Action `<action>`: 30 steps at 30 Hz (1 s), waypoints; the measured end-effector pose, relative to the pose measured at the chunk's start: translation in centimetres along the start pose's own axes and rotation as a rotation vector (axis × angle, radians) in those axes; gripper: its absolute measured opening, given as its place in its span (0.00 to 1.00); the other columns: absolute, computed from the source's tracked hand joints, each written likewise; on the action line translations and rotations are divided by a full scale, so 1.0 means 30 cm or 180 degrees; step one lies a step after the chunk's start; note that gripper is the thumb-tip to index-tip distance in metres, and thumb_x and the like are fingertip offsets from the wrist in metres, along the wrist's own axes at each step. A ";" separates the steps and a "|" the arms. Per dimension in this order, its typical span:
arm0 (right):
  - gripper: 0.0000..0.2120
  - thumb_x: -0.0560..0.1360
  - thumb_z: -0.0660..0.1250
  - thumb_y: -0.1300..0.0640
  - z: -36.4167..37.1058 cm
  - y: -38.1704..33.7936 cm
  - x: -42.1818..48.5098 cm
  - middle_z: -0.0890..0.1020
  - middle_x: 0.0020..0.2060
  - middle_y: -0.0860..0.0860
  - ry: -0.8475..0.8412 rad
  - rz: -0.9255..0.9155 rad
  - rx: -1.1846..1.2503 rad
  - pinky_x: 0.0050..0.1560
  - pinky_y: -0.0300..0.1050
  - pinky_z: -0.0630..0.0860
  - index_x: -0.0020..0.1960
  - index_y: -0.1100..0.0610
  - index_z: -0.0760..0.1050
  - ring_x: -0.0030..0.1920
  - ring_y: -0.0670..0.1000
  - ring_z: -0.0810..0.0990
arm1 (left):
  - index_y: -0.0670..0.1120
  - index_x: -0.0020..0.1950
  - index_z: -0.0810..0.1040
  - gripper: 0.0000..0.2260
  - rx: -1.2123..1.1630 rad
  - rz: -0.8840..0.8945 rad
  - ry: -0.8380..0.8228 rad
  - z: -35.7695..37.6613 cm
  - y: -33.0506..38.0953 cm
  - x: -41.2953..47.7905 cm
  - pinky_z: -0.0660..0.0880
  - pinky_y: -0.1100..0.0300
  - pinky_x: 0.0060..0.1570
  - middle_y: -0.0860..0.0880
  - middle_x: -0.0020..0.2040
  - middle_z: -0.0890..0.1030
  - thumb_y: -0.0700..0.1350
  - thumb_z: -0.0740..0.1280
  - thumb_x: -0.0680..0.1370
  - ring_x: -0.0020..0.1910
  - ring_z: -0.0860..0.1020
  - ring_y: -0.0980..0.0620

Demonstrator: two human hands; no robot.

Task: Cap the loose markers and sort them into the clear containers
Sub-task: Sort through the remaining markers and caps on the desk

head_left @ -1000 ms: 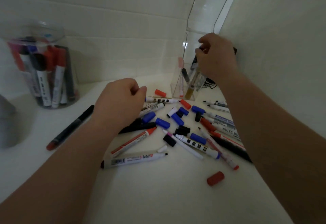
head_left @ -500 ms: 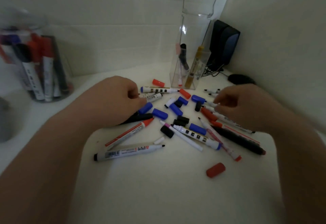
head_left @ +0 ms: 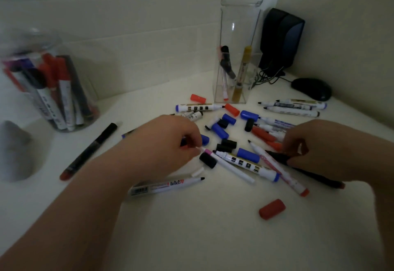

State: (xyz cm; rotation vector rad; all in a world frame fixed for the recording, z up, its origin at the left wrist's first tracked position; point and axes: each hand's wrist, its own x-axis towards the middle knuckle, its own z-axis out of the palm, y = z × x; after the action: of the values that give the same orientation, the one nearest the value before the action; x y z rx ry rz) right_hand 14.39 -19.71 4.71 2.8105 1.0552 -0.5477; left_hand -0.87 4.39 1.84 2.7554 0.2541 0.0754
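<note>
- Left hand [head_left: 168, 145] pinches small white piece [head_left: 197, 147]; right hand [head_left: 324, 149] grips black marker [head_left: 328, 179].
- Round jar [head_left: 85, 72]: red, black markers. Tall clear box [head_left: 238, 25]: three pens.
- Loose markers [head_left: 245, 162] mid-table [head_left: 191, 238], bare surface nearer; walls [head_left: 341, 36] behind, right.

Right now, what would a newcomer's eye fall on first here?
The scatter of uncapped markers and loose caps mid-table, with both hands in it: the left hand pinches a small white piece, the right hand grips a black marker. Behind stands a tall clear container; far left, a jar packed with markers.
</note>
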 end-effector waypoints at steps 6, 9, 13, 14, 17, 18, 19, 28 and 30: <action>0.05 0.76 0.70 0.51 0.021 -0.019 0.011 0.75 0.48 0.44 0.0024 0.0084 0.0102 0.44 0.36 0.69 0.47 0.43 0.74 0.46 0.43 0.74 | 0.64 0.51 0.77 0.05 0.0149 0.0319 -0.0316 0.065 0.047 0.025 0.66 0.68 0.39 0.62 0.47 0.73 0.55 0.69 0.77 0.39 0.71 0.65; 0.06 0.76 0.70 0.52 0.009 -0.012 -0.001 0.77 0.47 0.45 0.0140 0.0157 0.0211 0.41 0.34 0.69 0.47 0.43 0.74 0.45 0.43 0.75 | 0.63 0.53 0.79 0.06 0.0199 0.0266 -0.0295 0.072 0.050 0.030 0.71 0.64 0.42 0.63 0.48 0.72 0.56 0.70 0.77 0.41 0.71 0.64; 0.07 0.74 0.72 0.52 -0.005 0.005 -0.014 0.77 0.43 0.43 0.0577 0.0071 0.0618 0.35 0.32 0.64 0.48 0.45 0.75 0.41 0.41 0.74 | 0.64 0.54 0.78 0.08 0.0214 0.0254 -0.0284 0.074 0.055 0.026 0.70 0.65 0.41 0.63 0.51 0.70 0.59 0.69 0.76 0.42 0.72 0.63; 0.07 0.74 0.73 0.52 -0.006 0.005 -0.015 0.76 0.42 0.42 0.0721 0.0006 0.0739 0.34 0.31 0.63 0.48 0.45 0.75 0.40 0.41 0.74 | 0.64 0.55 0.78 0.08 0.0231 0.0259 -0.0281 0.073 0.059 0.026 0.72 0.65 0.43 0.63 0.52 0.70 0.60 0.69 0.76 0.42 0.72 0.63; 0.08 0.73 0.73 0.54 -0.004 -0.009 -0.014 0.75 0.38 0.43 0.1064 -0.0210 0.1117 0.31 0.30 0.63 0.48 0.46 0.76 0.36 0.42 0.72 | 0.64 0.57 0.77 0.10 0.0324 0.0269 -0.0313 0.076 0.069 0.027 0.72 0.65 0.45 0.64 0.53 0.68 0.60 0.69 0.77 0.44 0.71 0.64; 0.08 0.73 0.73 0.56 -0.002 -0.016 -0.012 0.75 0.37 0.44 0.1139 -0.0285 0.1286 0.29 0.30 0.65 0.47 0.47 0.76 0.35 0.43 0.72 | 0.64 0.58 0.77 0.10 0.0365 0.0263 -0.0323 0.078 0.072 0.029 0.71 0.66 0.44 0.64 0.53 0.68 0.59 0.68 0.77 0.44 0.71 0.64; 0.08 0.73 0.73 0.57 0.001 -0.023 -0.009 0.75 0.36 0.46 0.1179 -0.0353 0.1462 0.29 0.29 0.66 0.46 0.47 0.75 0.34 0.44 0.72 | 0.63 0.59 0.77 0.10 0.0416 0.0254 -0.0337 0.080 0.076 0.029 0.69 0.67 0.43 0.63 0.53 0.69 0.59 0.68 0.77 0.45 0.71 0.63; 0.12 0.76 0.70 0.58 0.027 -0.067 0.008 0.82 0.41 0.47 0.1285 -0.0766 0.2267 0.42 0.32 0.77 0.46 0.41 0.74 0.42 0.46 0.80 | 0.58 0.57 0.78 0.08 0.0368 0.0369 -0.0397 0.093 0.077 0.045 0.73 0.62 0.54 0.59 0.53 0.73 0.55 0.62 0.81 0.52 0.74 0.59; 0.12 0.77 0.68 0.58 0.029 -0.078 0.006 0.82 0.42 0.46 0.1266 -0.0826 0.2386 0.42 0.29 0.77 0.46 0.40 0.74 0.42 0.45 0.80 | 0.59 0.55 0.77 0.05 0.0098 0.0365 -0.0282 0.087 0.072 0.043 0.70 0.70 0.49 0.59 0.50 0.75 0.55 0.63 0.81 0.49 0.74 0.61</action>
State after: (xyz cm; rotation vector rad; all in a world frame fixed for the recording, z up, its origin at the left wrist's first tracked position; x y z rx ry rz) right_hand 12.73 -18.02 3.93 3.5612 1.5764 -0.4921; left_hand 0.97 1.71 0.23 2.7935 0.0740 -0.0208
